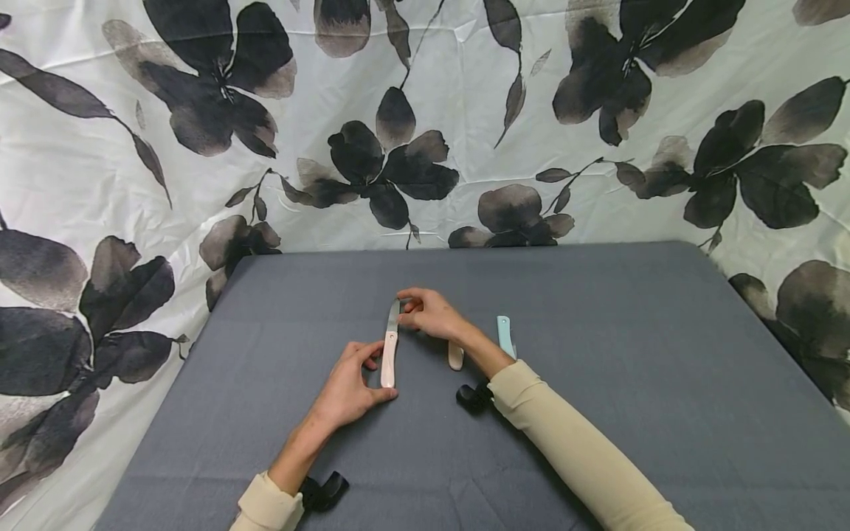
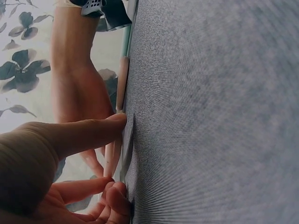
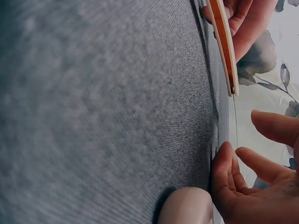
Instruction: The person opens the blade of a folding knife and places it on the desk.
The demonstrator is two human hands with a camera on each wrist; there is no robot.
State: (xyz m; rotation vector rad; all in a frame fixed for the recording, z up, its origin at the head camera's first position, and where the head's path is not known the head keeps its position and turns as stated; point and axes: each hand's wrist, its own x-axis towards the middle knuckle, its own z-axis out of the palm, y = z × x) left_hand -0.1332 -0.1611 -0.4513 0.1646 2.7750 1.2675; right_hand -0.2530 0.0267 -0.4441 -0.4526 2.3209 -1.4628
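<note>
A folding knife with a pale pink handle stands unfolded, its blade pointing away from me. With the thumb at the handle's near end and fingers along its left side, my left hand grips it. My right hand reaches to the blade, the index fingertip at the tip. In the right wrist view the right thumb stays apart from the thin blade. That view also shows an orange-looking slot in the handle.
A beige handle lies partly under the right forearm. Right of it rests a light blue handled knife, partly covered by the sleeve. Grey cloth covers the table, and a floral curtain hangs behind it.
</note>
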